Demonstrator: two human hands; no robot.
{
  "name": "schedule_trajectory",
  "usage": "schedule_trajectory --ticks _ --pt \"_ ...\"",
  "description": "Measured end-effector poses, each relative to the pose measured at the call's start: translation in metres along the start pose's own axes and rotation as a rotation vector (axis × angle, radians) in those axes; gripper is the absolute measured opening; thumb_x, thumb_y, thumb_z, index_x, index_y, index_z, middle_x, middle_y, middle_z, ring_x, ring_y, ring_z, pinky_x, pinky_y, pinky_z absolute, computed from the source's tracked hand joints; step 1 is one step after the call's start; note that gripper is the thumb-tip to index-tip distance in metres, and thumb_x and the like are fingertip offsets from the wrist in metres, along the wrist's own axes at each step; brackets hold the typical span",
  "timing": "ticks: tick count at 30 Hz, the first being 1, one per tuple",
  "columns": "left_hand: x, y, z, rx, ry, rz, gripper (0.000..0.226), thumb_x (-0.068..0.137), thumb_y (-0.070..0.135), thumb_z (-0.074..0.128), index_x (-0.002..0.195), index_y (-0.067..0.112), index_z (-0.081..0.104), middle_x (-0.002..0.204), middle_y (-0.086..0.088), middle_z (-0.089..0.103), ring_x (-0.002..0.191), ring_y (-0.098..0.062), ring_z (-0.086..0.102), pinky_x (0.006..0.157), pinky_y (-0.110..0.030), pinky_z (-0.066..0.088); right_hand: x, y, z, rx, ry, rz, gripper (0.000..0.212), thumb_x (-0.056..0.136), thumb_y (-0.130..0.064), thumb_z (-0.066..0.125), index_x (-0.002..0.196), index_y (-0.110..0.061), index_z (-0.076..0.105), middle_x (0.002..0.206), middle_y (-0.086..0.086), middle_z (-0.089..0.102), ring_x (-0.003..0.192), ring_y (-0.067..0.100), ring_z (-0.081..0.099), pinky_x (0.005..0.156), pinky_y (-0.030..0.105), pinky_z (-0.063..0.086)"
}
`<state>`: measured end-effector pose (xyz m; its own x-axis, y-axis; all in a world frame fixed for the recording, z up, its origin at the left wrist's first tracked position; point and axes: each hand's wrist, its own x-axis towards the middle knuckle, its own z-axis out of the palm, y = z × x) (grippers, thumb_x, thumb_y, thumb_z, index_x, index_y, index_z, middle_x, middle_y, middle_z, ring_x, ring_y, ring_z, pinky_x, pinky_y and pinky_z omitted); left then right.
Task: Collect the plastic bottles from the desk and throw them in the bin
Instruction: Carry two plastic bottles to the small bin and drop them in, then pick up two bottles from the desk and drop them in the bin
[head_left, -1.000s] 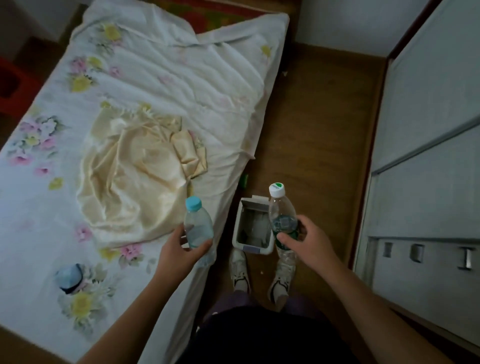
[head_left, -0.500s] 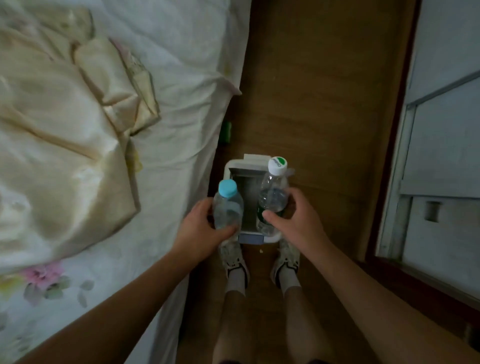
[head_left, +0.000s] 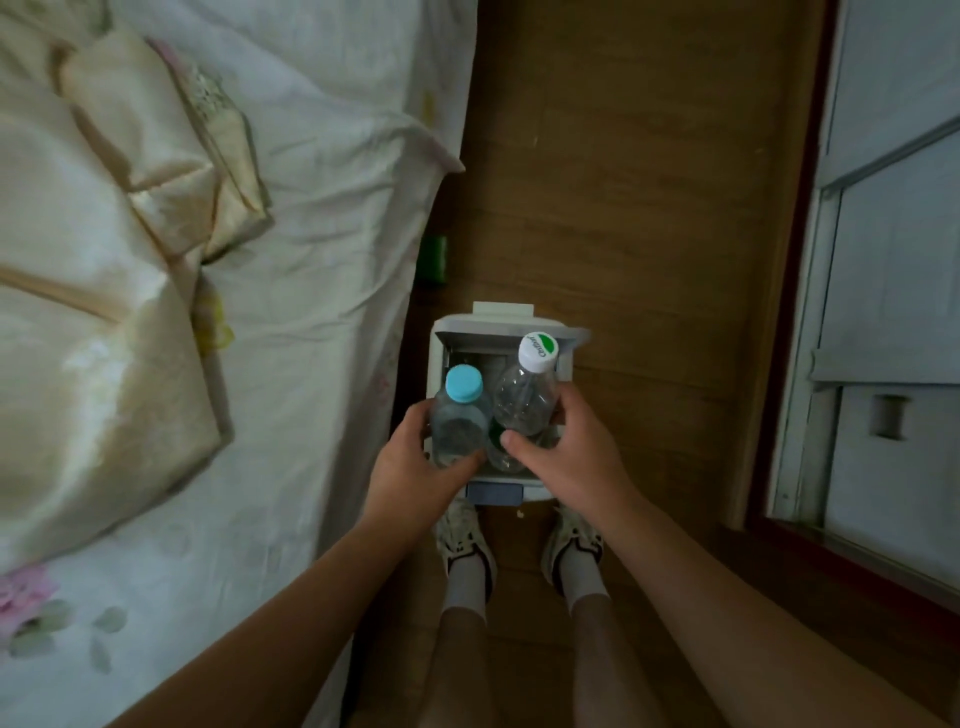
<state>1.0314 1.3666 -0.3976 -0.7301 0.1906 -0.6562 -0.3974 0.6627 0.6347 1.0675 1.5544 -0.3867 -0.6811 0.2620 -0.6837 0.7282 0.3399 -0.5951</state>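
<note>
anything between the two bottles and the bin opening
Nothing shows in the head view. The bin is open, and the blue-capped bottle in the left hand and the white-capped bottle in the right hand hang straight over its mouth.

A white bed sheet (head_left: 337, 208) is covering the left half of the frame, with its edge hanging toward the wooden floor (head_left: 649, 208). A crumpled cream satin cloth (head_left: 104, 312) is lying on it at the upper left, and a pink flower print (head_left: 23, 597) is showing at the lower left. A small green object (head_left: 434, 258) is sitting beside the bed's edge. Two pale sneakers (head_left: 462, 535) are standing at lower centre. Pale panelled doors (head_left: 893, 260) in a dark red frame (head_left: 779, 364) are filling the right edge.
</note>
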Motion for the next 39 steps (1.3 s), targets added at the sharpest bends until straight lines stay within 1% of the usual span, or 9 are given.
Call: schedule_trajectory --ticks 4,11,14,18,22,28,32,36,39 --pt "0.002 0.001 -0.005 0.017 -0.023 -0.015 0.071 0.079 0.047 0.076 0.141 0.031 0.047 0.133 0.014 0.062 0.121 -0.004 0.058 0.101 -0.032 0.051 0.001 0.004 -0.004 0.023 -0.039 0.018 0.050 0.082 -0.039 0.077 0.122 -0.040 0.048 0.107 -0.026 0.052 0.095 -0.012 0.049 0.073 0.011 0.035" --pt "-0.017 -0.005 -0.010 0.095 -0.049 -0.120 0.053 0.094 0.048 0.058 0.142 0.027 0.051 0.130 0.007 0.064 0.119 -0.011 0.060 0.101 -0.036 0.051 -0.016 0.022 -0.017 -0.058 -0.112 0.070 0.049 0.094 -0.039 0.061 0.140 -0.028 0.046 0.135 -0.009 0.055 0.123 0.011 0.053 0.096 0.031 0.046" --pt "-0.040 0.005 -0.021 0.125 -0.034 -0.156 0.039 0.100 0.044 0.051 0.135 0.028 0.055 0.105 0.018 0.061 0.101 -0.005 0.060 0.087 -0.026 0.047 -0.032 0.027 -0.033 -0.080 -0.141 0.132 0.043 0.098 -0.039 0.056 0.138 -0.027 0.049 0.128 -0.009 0.060 0.112 0.007 0.057 0.086 0.026 0.050" --pt "-0.086 0.026 -0.056 0.163 -0.003 -0.150 0.034 0.100 0.046 0.047 0.130 0.033 0.056 0.111 0.012 0.060 0.105 -0.009 0.060 0.080 -0.022 0.044 -0.078 0.024 -0.068 -0.125 -0.170 0.189 0.039 0.098 -0.037 0.057 0.135 -0.025 0.053 0.114 -0.011 0.059 0.094 0.000 0.056 0.070 0.018 0.045" --pt "-0.136 0.066 -0.107 0.209 0.014 -0.086 0.036 0.100 0.042 0.051 0.128 0.022 0.062 0.118 0.003 0.068 0.105 -0.014 0.063 0.086 -0.026 0.046 -0.133 -0.013 -0.116 -0.093 -0.075 0.215 0.040 0.098 -0.036 0.057 0.135 -0.022 0.055 0.126 -0.002 0.062 0.100 0.007 0.056 0.075 0.023 0.044" --pt "-0.243 0.113 -0.162 0.143 0.096 -0.031 0.019 0.101 0.036 0.054 0.107 0.022 0.066 0.103 -0.001 0.069 0.099 -0.020 0.064 0.083 -0.030 0.041 -0.244 -0.078 -0.168 0.020 0.022 0.137 0.038 0.097 -0.036 0.058 0.131 -0.020 0.059 0.113 -0.007 0.062 0.099 0.007 0.058 0.078 0.023 0.044" --pt "-0.303 0.108 -0.167 0.070 0.132 -0.052 0.024 0.102 0.039 0.049 0.110 0.023 0.065 0.105 -0.004 0.070 0.104 -0.025 0.065 0.085 -0.036 0.044 -0.298 -0.080 -0.180 0.036 0.025 0.110 0.036 0.097 -0.033 0.060 0.129 -0.018 0.060 0.111 -0.005 0.065 0.091 0.000 0.058 0.077 0.019 0.044" --pt "-0.331 0.086 -0.157 0.066 0.145 -0.207 0.042 0.103 0.045 0.044 0.130 0.018 0.061 0.131 -0.009 0.065 0.122 -0.029 0.059 0.091 -0.034 0.039 -0.308 -0.077 -0.193 -0.042 -0.091 0.110 0.041 0.097 -0.034 0.061 0.133 -0.017 0.059 0.123 0.002 0.067 0.106 0.013 0.061 0.088 0.026 0.045" --pt "-0.364 0.069 -0.146 -0.049 0.251 -0.275 0.046 0.103 0.046 0.043 0.132 0.016 0.060 0.132 -0.008 0.064 0.120 -0.028 0.059 0.093 -0.035 0.040 -0.299 -0.083 -0.200 -0.155 -0.191 0.086 0.038 0.096 -0.036 0.061 0.131 -0.019 0.060 0.121 0.001 0.067 0.101 0.011 0.061 0.076 0.024 0.046"
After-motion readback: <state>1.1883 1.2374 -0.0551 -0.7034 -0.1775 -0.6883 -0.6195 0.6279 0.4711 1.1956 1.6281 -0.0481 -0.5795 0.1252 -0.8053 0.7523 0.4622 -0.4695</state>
